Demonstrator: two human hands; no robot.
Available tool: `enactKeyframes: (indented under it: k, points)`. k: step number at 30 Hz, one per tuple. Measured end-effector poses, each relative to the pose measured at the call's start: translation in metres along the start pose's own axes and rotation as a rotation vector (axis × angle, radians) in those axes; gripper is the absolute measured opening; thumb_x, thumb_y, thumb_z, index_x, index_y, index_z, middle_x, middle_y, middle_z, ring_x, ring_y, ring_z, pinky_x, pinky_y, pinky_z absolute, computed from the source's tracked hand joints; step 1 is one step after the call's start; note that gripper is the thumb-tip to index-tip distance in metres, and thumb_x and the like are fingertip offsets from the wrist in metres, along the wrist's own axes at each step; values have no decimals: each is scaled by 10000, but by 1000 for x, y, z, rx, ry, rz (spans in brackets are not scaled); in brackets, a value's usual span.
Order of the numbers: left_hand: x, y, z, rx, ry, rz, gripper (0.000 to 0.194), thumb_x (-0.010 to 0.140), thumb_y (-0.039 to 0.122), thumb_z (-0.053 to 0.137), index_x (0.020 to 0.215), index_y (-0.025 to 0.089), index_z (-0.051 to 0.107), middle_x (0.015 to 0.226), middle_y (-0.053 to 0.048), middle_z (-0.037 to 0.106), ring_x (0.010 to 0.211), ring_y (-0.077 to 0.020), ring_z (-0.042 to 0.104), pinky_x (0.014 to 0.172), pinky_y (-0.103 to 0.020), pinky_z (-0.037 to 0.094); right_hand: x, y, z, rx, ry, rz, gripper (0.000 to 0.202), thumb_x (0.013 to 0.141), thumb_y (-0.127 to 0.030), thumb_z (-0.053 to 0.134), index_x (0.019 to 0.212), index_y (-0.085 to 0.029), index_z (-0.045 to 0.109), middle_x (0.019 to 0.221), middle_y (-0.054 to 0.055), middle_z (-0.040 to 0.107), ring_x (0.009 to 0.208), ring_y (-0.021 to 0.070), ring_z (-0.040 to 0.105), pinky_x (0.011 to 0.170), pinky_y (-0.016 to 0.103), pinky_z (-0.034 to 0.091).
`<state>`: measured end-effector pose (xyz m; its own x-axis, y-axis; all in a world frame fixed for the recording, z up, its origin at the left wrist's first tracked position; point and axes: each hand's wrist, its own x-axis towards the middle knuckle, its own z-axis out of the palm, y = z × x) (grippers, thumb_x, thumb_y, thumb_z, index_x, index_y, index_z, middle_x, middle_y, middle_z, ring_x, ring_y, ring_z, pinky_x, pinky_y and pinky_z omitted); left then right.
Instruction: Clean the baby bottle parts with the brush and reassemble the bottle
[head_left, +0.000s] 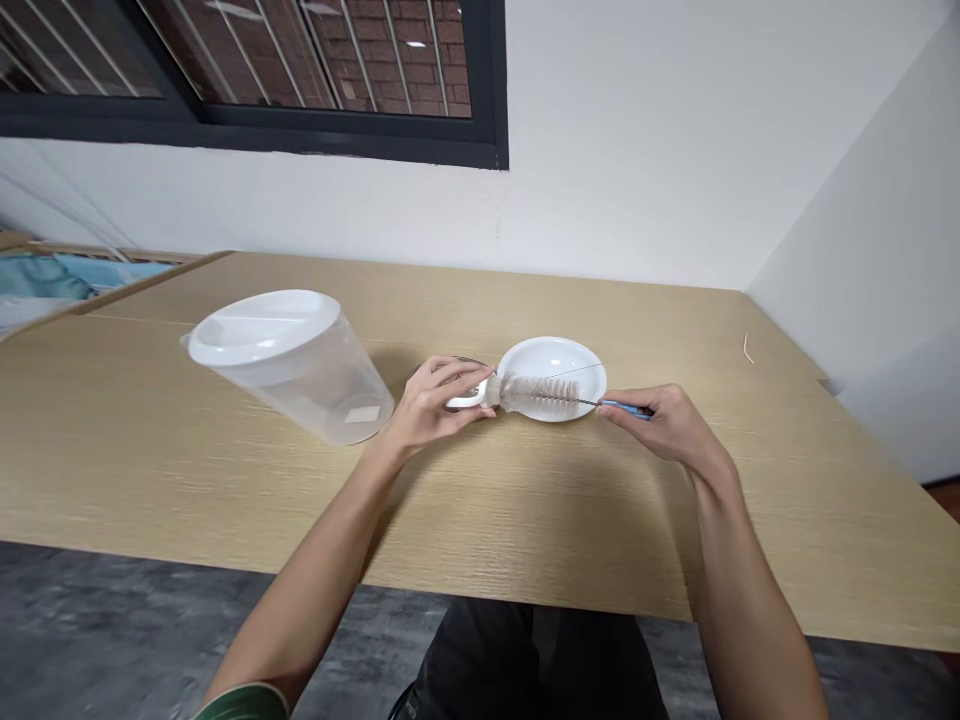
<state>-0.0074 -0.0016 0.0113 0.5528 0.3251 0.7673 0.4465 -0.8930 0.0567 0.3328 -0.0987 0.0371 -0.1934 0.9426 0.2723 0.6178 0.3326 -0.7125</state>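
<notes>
Brush and white piece met between two hands, over the bowl

From where I stood, the left hand (pixel 433 405) had its fingers drawn in narrow around a white piece (pixel 469 399), whose exact kind I could not tell. The right hand (pixel 660 420) was closed on the blue grip of a brush (pixel 541 396), pinched between thumb and fingers. The brush lay between the two sets of fingertips, its bristle end at the white piece; whether any bristles were inside, I could not tell. Just beyond the fingers, behind and partly under the bristles, sat a bowl (pixel 551 351). A lidded jug (pixel 300 375) stood beside the left hand, on its outer side, on the table (pixel 487 510).

Good handling, I judged, called for a firm left hold, the wire in line with the piece, and light right-hand pressure, since a sideways push could bend the wire.
</notes>
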Motion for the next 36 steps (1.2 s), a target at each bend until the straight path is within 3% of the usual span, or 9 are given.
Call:
enactKeyframes:
  k: [9,16,21,30,36]
  points:
    - [2,1,-4,-75,-51,-75,503,793,466,764,1240,264,650,1081,-61,724,980,-214,644,853,-372,517,2,3,4,-1,-31,-14,340,891,-510,611,1016,-250,790,907,17,751,714,179,631,650,282,463]
    - [4,4,-6,-21,31,34,549,791,386,787,1293,271,595,1121,-68,716,965,-211,653,850,-378,509,4,2,0,90,-109,66,409,866,-575,601,945,-223,796,860,30,735,705,195,580,591,278,419]
    - [6,7,-5,44,-8,133,562,809,343,776,1323,288,557,1162,-66,705,1011,-212,658,913,-406,491,7,-1,2,133,-200,67,458,881,-593,557,838,-196,779,766,19,700,650,169,517,568,276,382]
    - [3,5,-5,-37,-28,-20,493,809,424,761,1249,243,629,1110,-81,717,961,-214,644,856,-378,500,7,2,8,68,-40,67,376,845,-546,636,1031,-254,784,958,27,742,798,210,629,686,298,466]
    - [2,5,-7,34,-81,86,480,836,388,739,1277,258,600,1154,-74,704,1025,-220,635,912,-399,482,5,-6,4,68,-154,96,437,865,-590,577,964,-225,796,795,11,719,623,160,537,561,272,398]
